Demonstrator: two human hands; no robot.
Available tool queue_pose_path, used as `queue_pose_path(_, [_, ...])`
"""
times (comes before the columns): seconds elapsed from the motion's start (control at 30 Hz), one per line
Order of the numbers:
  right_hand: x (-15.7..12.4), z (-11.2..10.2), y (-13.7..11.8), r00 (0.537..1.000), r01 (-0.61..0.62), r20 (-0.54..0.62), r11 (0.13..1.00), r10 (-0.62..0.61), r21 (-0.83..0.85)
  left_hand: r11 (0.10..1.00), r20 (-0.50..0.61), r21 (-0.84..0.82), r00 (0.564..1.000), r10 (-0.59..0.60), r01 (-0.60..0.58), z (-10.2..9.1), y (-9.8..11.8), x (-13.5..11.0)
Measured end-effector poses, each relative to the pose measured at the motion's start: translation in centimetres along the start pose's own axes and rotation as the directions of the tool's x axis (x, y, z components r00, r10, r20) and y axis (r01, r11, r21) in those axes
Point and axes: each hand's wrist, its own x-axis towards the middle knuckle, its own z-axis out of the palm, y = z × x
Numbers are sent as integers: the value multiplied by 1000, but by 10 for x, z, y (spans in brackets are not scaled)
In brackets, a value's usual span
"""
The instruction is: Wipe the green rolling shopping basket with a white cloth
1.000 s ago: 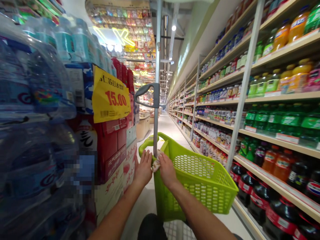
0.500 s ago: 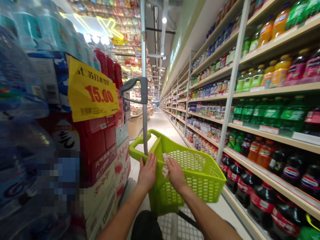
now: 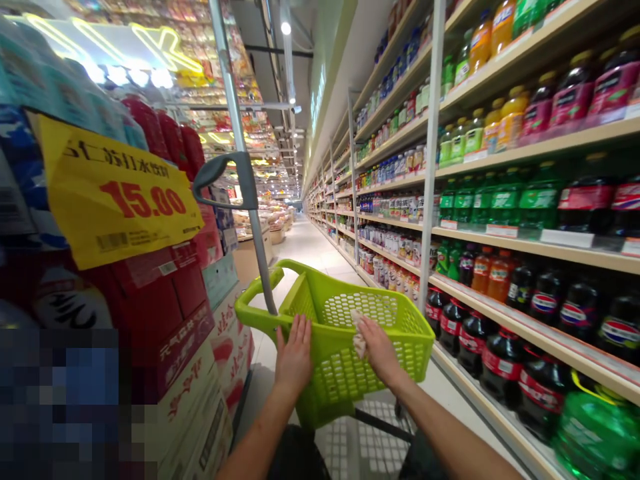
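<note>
A lime-green shopping cart basket (image 3: 345,373) with perforated walls is right in front of me in a store aisle. My left hand (image 3: 294,350) lies flat against its near side, fingers together and stretched out. In my right hand (image 3: 377,347) is a crumpled white cloth (image 3: 359,337), pressed to the top rim of the near wall. A metal pole (image 3: 257,247) with a grey looped handle (image 3: 227,180) rises by the basket's left end. The basket's inside, as far as it shows, holds nothing.
Shelves with bottled drinks (image 3: 500,270) line the right side. Stacked drink cartons (image 3: 185,347) stand close on the left, under a yellow price sign (image 3: 120,193). The tiled aisle floor (image 3: 320,247) runs ahead between them. Below the basket is a cart's lower grid (image 3: 360,433).
My right hand has slid the cloth rightward along the basket's rim. My left hand stays on the near side. The view has turned, so the pole leans and more shelf shows.
</note>
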Motion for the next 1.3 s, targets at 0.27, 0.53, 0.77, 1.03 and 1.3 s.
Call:
queue_pose_path(0.27, [-20,-29,59,970,-241,4,966,242,-94,999,-22,-9,999,-36,36,-3,4,1])
queue_pose_path(0.53, [-30,-40,90,952,-306,6,951,307,-51,1000,-27,1,999,-22,22,-5,3,2])
queue_pose_path(0.77, [-32,-41,79,957,-288,-20,957,288,-33,998,-32,-17,998,-56,56,-3,7,3])
queue_pose_path(1.03, [-26,-36,73,976,-219,-4,975,220,41,998,-9,-52,999,-45,45,-3,2,-1])
queue_pose_path(1.3, [-14,-17,39,992,-123,47,990,120,65,981,-10,-187,998,-58,55,-8,0,-2])
